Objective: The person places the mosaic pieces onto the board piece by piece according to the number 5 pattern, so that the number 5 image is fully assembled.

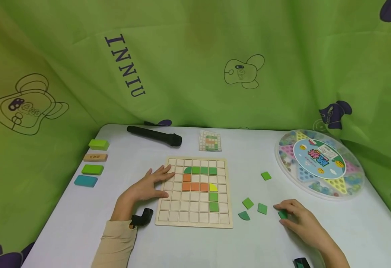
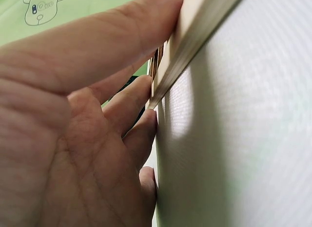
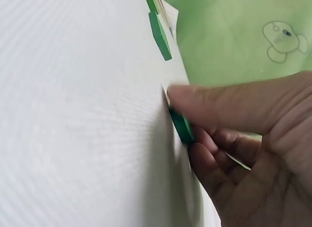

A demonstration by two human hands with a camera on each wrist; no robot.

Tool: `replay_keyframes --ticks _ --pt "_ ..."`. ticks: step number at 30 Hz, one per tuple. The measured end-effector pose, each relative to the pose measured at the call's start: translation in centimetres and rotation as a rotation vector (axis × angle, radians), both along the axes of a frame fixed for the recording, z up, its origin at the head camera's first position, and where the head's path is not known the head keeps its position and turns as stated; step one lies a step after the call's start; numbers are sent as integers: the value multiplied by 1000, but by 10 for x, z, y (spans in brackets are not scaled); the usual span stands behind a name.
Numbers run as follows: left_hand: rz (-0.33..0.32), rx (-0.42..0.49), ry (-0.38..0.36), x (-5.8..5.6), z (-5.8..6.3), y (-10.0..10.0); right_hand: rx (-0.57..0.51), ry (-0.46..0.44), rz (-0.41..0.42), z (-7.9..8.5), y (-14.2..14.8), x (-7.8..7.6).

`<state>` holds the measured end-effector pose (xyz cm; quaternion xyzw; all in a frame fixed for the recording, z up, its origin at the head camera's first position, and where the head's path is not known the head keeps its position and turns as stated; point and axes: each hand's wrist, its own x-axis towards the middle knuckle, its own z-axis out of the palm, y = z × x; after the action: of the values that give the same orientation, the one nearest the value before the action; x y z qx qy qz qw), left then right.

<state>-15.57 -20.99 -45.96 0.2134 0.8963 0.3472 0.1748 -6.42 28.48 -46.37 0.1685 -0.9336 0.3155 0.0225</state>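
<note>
A wooden grid board [image 1: 188,216] lies mid-table with green, orange and yellow tiles set in its squares. My left hand [image 1: 147,185] rests at its left edge, fingers spread and thumb on the frame; the left wrist view shows the fingertips against the board's wooden side [image 2: 181,56]. To the right of the board, my right hand [image 1: 299,219] pinches a dark green tile [image 3: 181,125] between thumb and fingers, low at the tabletop. Fingers partly cover that tile. Between this hand and the board lie loose green square tiles [image 1: 248,203] and a green quarter-round tile [image 1: 244,215].
Behind the board is a small pattern card [image 1: 210,141], with a black microphone [image 1: 155,136] to its left. Several coloured blocks [image 1: 92,169] line the left edge. A round Chinese-checkers-style box [image 1: 319,163] stands at right. Another green tile [image 1: 266,175] lies before it.
</note>
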Motion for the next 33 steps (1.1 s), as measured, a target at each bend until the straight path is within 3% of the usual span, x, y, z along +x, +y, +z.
replay_keyframes --ticks 7,13,17,23,33 --pt "-6 0 2 2 1 -1 1 -38 18 1 7 4" --pt "2 0 3 3 2 -2 -29 58 57 -2 7 2" --pt "2 9 5 4 2 -3 -26 110 25 -4 2 0" --pt "-3 12 8 3 1 -1 -18 89 -14 0 -16 0" --pt "-2 8 3 1 1 -1 -175 39 166 4 -80 -6"
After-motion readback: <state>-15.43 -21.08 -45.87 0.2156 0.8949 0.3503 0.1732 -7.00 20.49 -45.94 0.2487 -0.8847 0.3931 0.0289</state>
